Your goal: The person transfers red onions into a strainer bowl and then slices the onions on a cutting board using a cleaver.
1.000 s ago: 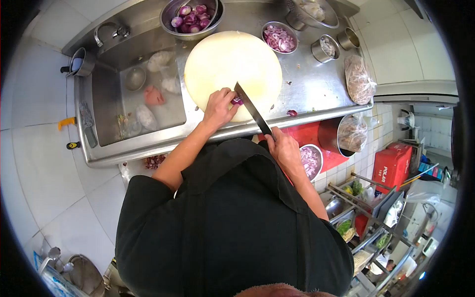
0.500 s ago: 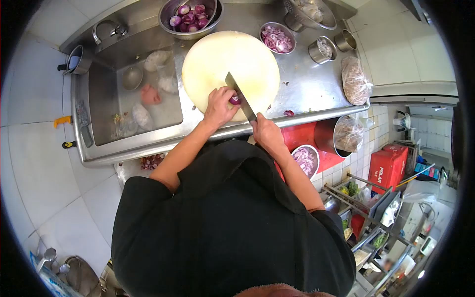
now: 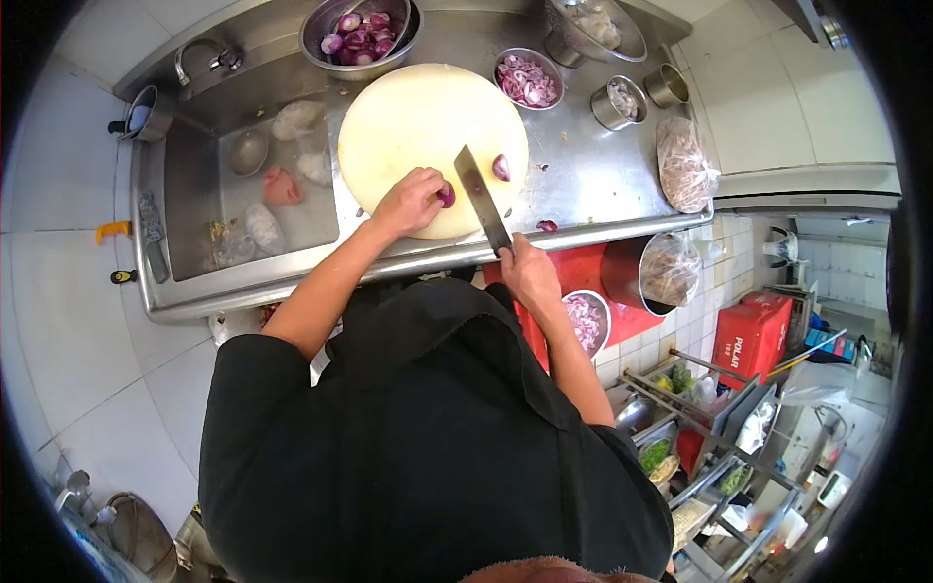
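Gripping a knife (image 3: 483, 199), the right hand (image 3: 530, 269) is angling it over the round board (image 3: 418, 117) — the left hand (image 3: 413, 201) is holding an onion piece (image 3: 447, 196) with curled fingers (image 3: 428, 185), apart from the knife. A second piece (image 3: 501, 168) is lying beyond the right hand — near the knife.

2 onion pcs (image 3: 501, 168) on 1 bd (image 3: 418, 117)

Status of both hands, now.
Left hand: closed, holding a purple onion piece.
Right hand: closed, holding the knife.
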Demonstrator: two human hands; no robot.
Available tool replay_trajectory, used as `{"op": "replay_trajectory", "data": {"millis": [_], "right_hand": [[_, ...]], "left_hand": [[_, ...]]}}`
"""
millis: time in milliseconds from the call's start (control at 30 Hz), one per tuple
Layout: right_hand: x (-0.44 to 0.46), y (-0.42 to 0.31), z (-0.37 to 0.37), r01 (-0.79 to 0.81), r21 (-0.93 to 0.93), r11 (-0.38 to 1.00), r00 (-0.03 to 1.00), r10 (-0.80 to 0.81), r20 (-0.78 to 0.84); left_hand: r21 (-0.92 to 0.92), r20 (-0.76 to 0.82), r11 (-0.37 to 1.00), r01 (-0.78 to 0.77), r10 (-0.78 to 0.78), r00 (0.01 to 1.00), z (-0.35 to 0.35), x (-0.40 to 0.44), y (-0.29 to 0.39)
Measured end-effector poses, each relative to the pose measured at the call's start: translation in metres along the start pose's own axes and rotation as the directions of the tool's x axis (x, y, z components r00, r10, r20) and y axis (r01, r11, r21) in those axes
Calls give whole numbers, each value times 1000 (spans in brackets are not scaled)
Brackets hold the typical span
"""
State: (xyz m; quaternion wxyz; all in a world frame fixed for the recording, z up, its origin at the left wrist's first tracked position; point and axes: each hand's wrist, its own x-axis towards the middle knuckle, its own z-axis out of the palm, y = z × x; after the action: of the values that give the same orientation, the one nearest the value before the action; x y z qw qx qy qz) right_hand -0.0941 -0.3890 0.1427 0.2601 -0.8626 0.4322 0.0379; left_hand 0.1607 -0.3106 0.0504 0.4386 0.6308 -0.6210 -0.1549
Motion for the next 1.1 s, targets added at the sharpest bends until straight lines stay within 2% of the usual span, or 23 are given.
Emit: {"op": "replay_trajectory", "data": {"millis": [133,300,467,567,700,767,900,1000,1100], "right_hand": [[-3,-5,21,-27,-31,999,999,28,36],[-7,-19,-4,31,-72,997,999,-30,23],[-10,-17,4,41,-41,998,999,-41,19],[5,-21,9,42,-112,993,998,-36,52],[-8,-27,-6,46,-86,995,999,-45,21],[2,-17,14,28,-72,997,999,-26,26],[2,-29,-5,25,-118,993,998,-17,68],[-4,-29,-3,30,-65,997,999,-27,42],[9,-24,11,44,-100,994,996,-36,82]], "left_hand": [[33,71,998,-53,50,996,-3,8,2],[47,197,996,-72,61,979,-8,19,0],[58,143,997,-53,45,989,-4,16,4],[46,117,998,-45,39,992,2,13,1],[26,71,999,-25,23,997,2,11,2],[33,76,999,-18,15,997,1,10,1],[27,70,999,-27,25,997,3,9,-3],[20,32,1000,-14,13,999,5,7,-3],[37,41,999,10,-12,999,6,6,-3]]}}
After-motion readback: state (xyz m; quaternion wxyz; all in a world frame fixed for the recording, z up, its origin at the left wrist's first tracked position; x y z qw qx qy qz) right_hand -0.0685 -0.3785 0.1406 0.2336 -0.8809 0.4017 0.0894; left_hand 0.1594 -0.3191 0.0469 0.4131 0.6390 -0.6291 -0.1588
